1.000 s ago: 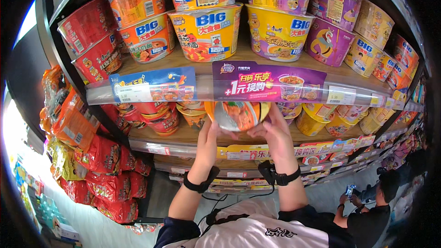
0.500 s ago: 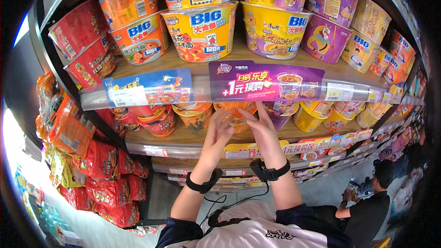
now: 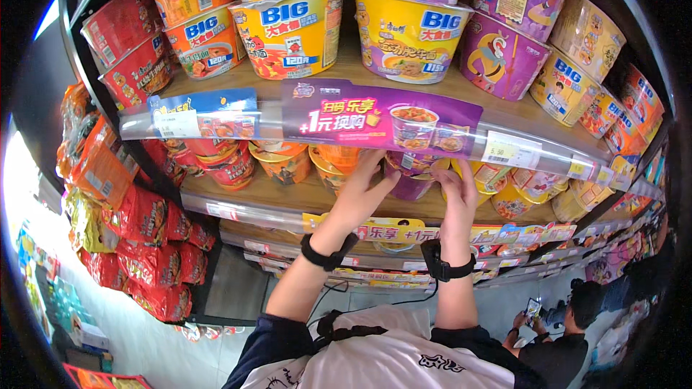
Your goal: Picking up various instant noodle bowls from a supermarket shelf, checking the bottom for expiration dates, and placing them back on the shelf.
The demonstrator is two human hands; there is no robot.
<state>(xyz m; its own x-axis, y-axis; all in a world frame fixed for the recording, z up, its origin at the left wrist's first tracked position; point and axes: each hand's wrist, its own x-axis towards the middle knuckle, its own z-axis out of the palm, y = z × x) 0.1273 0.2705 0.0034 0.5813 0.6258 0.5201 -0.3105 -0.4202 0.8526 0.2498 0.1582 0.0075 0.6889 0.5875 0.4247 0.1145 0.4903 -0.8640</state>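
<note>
My left hand [image 3: 362, 193] reaches in beneath the upper shelf's front strip, thumb apart from its fingers, at the left side of a purple noodle tub [image 3: 412, 183]. My right hand [image 3: 457, 193] is on the tub's other side, between it and a yellow noodle tub [image 3: 492, 179]. Its fingers are bent but apart. The hands frame the purple tub without a visible grip; fingertip contact is unclear. An orange noodle tub [image 3: 326, 176] stands left of my left hand. The purple promotion sign [image 3: 382, 119] hides the tubs' upper parts and some left fingertips.
Stacked noodle tubs [image 3: 409, 39] fill the shelf above, behind a clear front strip [image 3: 270, 128]. Red noodle packets [image 3: 148, 263] hang at the left. Lower shelf edges [image 3: 310, 251] run below my wrists. A person in black [image 3: 559, 349] is low at the right, holding a phone-like device.
Both hands have moved right along the lower shelf, from around an orange tub to either side of the purple one. My view has shifted somewhat, and the shelf appears further left.
</note>
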